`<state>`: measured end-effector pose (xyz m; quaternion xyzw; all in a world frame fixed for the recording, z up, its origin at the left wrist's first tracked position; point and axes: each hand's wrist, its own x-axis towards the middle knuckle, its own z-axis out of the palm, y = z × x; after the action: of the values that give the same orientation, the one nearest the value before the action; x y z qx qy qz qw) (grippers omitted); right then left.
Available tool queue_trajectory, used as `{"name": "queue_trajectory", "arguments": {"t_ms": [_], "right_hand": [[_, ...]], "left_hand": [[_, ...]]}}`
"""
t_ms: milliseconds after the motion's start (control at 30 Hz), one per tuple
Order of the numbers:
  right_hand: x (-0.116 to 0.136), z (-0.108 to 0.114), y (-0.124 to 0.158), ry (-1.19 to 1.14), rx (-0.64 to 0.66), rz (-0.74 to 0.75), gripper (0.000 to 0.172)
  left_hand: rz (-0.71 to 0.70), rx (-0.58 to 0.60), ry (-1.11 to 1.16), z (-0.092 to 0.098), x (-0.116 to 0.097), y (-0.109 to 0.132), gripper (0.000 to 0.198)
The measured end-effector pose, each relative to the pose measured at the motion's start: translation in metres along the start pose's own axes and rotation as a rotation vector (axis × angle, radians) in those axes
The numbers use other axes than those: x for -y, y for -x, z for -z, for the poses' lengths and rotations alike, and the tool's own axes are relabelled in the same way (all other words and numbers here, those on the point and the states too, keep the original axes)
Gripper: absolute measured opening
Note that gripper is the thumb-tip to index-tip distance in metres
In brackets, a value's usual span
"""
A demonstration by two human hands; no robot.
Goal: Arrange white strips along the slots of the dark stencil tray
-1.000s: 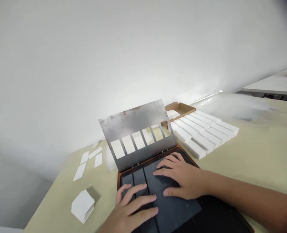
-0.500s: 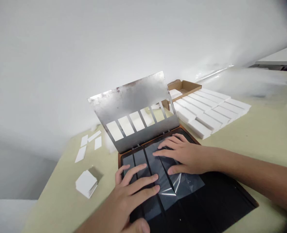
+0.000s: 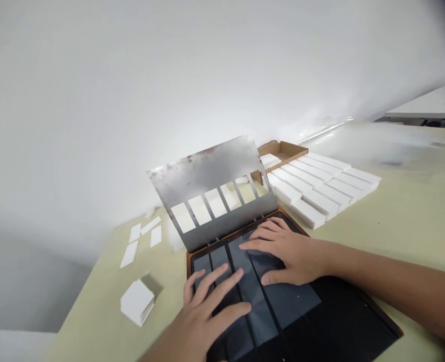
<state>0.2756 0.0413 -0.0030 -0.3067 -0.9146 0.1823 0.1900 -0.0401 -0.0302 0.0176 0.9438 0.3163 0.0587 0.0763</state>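
Observation:
Clear plastic film strips (image 3: 258, 306) lie side by side on a black board (image 3: 331, 322) with a brown rim. My left hand (image 3: 215, 301) rests with spread fingers on the strips at the left. Farther right, my right hand (image 3: 286, 251) lies flat on another strip, its fingers stretched toward the hinge side. Hinged to the board's far edge, a metal plate (image 3: 215, 161) with a row of rectangular cut-outs leans up and back. Parts of the strips are hidden under both hands.
Stacks of white cards (image 3: 324, 183) stand in rows at the right behind the board, beside an open cardboard box (image 3: 294, 151). On the left of the table (image 3: 94, 296) are a small card pile (image 3: 137, 301) and several loose white cards (image 3: 129, 254). A wall rises behind.
The wrinkled, shiny film between my hands now lies smoother. My left fingers have spread wider apart. The metal plate leans farther back, and the view has shifted slightly.

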Motion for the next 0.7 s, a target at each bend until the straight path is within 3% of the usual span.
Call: {"name": "queue_trajectory", "arguments": {"t_ms": [100,233,433,500,600,700], "right_hand": [[0.0,0.0,-0.001,-0.002,-0.025,-0.055,0.074],[-0.001,0.001,-0.003,0.007,-0.068,-0.123,0.063],[0.002,0.001,-0.004,0.007,-0.097,-0.086,0.048],[0.001,0.001,-0.005,0.015,-0.145,-0.082,0.042],[-0.003,-0.001,-0.007,0.019,-0.228,-0.114,0.047],[-0.006,-0.002,-0.009,0.02,-0.279,-0.155,0.048]], "left_hand": [[-0.001,0.01,-0.028,-0.003,0.002,-0.001,0.058],[-0.002,-0.009,-0.067,-0.008,0.003,0.0,0.066],[-0.028,-0.04,-0.149,-0.014,0.009,0.003,0.069],[-0.055,-0.01,-0.156,-0.013,0.016,0.003,0.07],[-0.106,0.082,-0.134,-0.009,0.023,0.002,0.079],[-0.06,0.142,-0.122,-0.003,0.021,0.002,0.082]]}}
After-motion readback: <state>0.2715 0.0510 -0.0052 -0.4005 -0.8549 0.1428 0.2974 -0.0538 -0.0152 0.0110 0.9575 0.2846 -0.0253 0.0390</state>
